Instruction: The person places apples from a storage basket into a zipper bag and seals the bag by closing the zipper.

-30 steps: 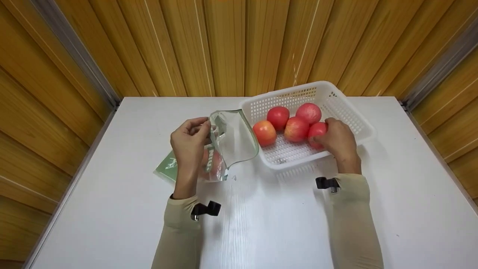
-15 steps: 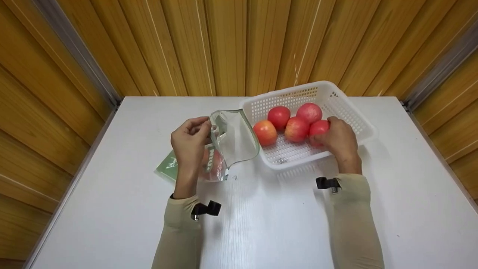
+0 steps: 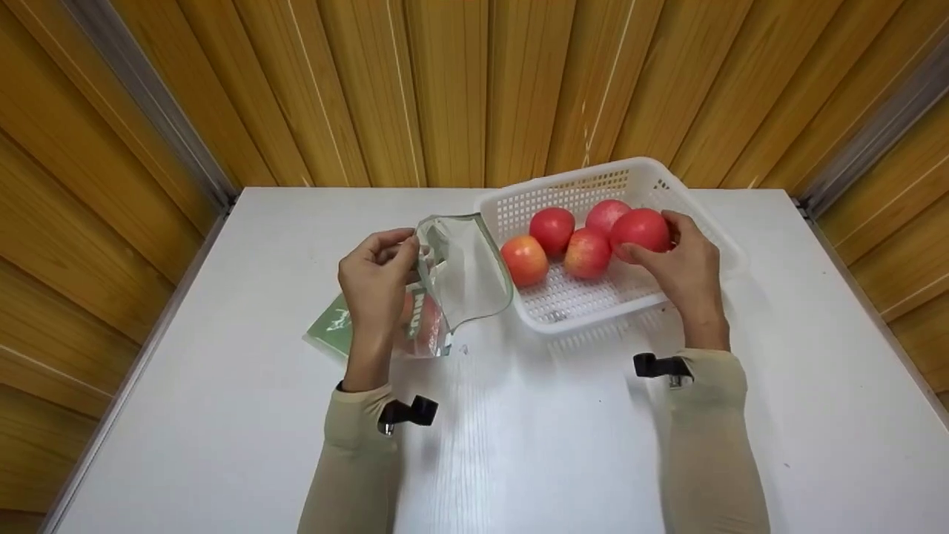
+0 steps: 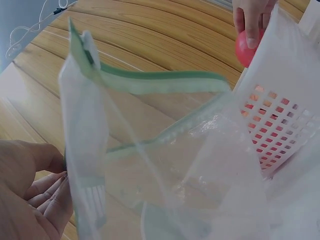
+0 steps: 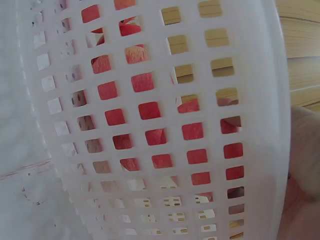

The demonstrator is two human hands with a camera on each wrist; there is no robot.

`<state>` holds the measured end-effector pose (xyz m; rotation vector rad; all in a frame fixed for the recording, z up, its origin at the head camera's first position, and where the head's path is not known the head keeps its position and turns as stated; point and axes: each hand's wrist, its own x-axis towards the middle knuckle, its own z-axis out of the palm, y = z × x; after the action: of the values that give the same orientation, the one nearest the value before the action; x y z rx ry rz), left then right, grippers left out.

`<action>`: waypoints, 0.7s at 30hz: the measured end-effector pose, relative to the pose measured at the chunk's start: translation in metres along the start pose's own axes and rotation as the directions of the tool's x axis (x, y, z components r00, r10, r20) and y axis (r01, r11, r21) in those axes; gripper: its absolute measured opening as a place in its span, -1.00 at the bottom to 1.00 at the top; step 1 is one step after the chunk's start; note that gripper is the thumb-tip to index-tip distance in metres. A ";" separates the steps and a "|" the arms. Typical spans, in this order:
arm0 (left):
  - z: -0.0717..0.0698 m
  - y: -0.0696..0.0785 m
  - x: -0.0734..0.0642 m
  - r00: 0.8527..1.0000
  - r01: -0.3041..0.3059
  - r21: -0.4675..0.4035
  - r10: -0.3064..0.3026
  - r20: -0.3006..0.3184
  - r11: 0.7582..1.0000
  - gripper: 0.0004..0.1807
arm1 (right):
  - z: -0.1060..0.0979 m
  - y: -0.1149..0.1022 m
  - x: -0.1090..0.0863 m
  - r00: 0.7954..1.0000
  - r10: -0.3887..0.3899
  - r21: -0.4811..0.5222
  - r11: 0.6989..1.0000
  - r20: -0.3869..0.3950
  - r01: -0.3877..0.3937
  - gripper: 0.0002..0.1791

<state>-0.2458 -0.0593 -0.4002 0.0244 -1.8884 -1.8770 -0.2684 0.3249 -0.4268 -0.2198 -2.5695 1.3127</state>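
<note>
Left hand (image 4: 21, 197) at clear bag (image 4: 175, 162) (green-edged); right hand (image 4: 254, 14) on red apple (image 4: 244, 51).

White tabletop (image 3: 549, 430) — wood-grained panels (image 3: 511, 96) behind it — grey metal posts (image 3: 152, 96) at both far corners.

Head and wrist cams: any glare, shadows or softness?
Head: glare on the white table, soft shadow beside the left sleeve; left wrist: hazy, glints on the clear bag; right wrist: the basket wall looks milky, right hand soft at the right edge.
</note>
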 end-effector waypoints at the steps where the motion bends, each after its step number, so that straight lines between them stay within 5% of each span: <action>1: 0.000 0.000 0.000 1.000 -0.003 0.009 0.003 -0.001 1.000 -0.89 | 0.000 -0.001 -0.001 1.000 -0.002 0.022 1.000 -0.009 0.002 0.05; 10: 0.000 -0.001 -0.002 1.000 -0.012 0.046 0.012 -0.001 0.999 -0.88 | 0.007 -0.007 -0.002 0.994 -0.054 0.187 0.980 -0.091 0.071 0.03; 21: 0.000 0.001 -0.001 1.000 0.000 0.020 0.000 0.002 1.000 -0.89 | 0.015 -0.018 -0.006 0.978 -0.135 0.372 0.909 -0.158 0.186 -0.08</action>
<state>-0.2447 -0.0585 -0.3994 0.0291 -1.9081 -1.8585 -0.2674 0.3017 -0.4212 -0.0159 -2.1160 1.6427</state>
